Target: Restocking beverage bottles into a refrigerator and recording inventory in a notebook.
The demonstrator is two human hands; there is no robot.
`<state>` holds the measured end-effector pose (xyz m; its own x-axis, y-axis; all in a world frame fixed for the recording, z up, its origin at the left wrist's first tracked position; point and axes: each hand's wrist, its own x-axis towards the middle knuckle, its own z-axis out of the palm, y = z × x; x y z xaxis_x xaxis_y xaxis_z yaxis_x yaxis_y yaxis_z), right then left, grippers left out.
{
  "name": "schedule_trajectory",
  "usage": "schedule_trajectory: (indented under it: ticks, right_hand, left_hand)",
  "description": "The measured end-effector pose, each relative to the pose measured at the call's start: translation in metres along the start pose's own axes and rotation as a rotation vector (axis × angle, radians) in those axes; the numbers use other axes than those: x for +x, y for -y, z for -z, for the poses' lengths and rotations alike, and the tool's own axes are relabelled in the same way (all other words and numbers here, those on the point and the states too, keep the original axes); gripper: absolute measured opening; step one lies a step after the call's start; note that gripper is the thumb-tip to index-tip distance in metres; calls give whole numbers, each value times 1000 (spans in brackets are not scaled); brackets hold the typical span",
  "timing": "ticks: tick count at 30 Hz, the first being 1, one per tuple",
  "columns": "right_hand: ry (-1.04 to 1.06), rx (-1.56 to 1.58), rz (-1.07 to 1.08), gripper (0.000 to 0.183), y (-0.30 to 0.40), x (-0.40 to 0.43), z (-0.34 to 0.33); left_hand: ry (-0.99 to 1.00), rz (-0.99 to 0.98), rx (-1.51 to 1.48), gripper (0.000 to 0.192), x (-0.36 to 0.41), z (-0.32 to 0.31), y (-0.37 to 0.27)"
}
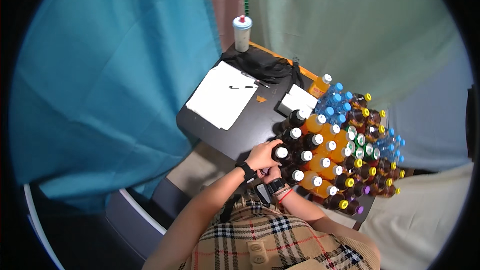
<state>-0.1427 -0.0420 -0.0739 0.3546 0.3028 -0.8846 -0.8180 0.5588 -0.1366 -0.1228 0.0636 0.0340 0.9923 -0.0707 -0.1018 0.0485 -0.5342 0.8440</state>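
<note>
My left hand (261,155) is wrapped around a dark cola-coloured bottle (280,153) with a white cap, at the near-left corner of a dense group of bottles. Its thumb and fingers lie on either side of the bottle. Just below it, my right hand (270,174) is curled close to the table's near edge, beside the same bottle. Its fingers are partly hidden, so what it touches is unclear. Several more dark bottles (295,133) with white caps stand around the held one. Orange drink bottles (325,163) with white caps are packed to their right.
Blue-capped water bottles (329,111), green-topped cans (360,139) and yellow-capped bottles (349,182) crowd the right side. A white box (299,100), white papers (225,95) with a pen (243,87), a black bag (262,68) and a lidded cup (242,33) occupy the dark table (202,120).
</note>
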Motion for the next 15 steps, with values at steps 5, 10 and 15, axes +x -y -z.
schedule_trajectory:
  ticks: [5, 10, 15]
  right_hand:
    - [222, -195, 29, 33, -2, 3, 6]
    - [603, -228, -62, 35, -6, 7, 4]
    - [801, -458, -348, 34, -25, 14, 0]
  left_hand:
    - [-70, -19, 8, 67, 3, -18, 2]
    - [-58, 91, -98, 80, -9, -27, 0]
    - [-651, 113, -132, 49, -72, -9, 19]
